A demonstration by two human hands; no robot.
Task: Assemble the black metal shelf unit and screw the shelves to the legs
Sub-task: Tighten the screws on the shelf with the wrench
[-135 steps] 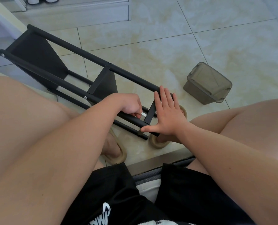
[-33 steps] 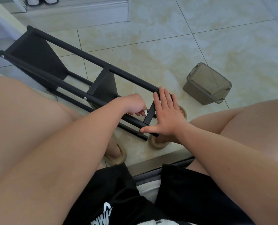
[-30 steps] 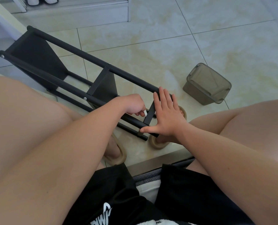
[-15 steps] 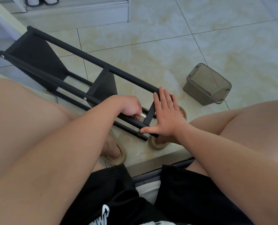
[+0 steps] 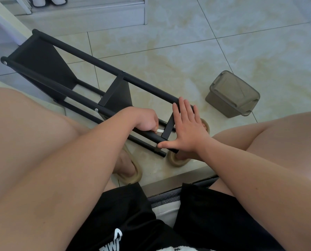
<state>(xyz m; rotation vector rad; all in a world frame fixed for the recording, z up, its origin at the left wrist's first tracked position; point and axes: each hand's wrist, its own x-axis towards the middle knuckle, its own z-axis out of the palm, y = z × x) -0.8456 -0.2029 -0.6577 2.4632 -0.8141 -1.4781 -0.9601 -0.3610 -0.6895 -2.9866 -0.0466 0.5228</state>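
The black metal shelf unit lies on its side on the tiled floor, its round legs running from upper left to lower right. One shelf sits at the far end, a second in the middle, and a third near my hands. My left hand is curled round a small silvery tool held against the near leg beside that third shelf. My right hand presses flat, fingers straight, on the outer face of the third shelf, thumb along the near leg.
A translucent grey lidded plastic box stands on the floor to the right of the unit. My feet in beige slippers are under the unit's near end. A white step or cabinet base runs along the top.
My left hand has twisted slightly back and forth at the near leg, staying in the same spot. The right hand and the shelf unit have not moved.
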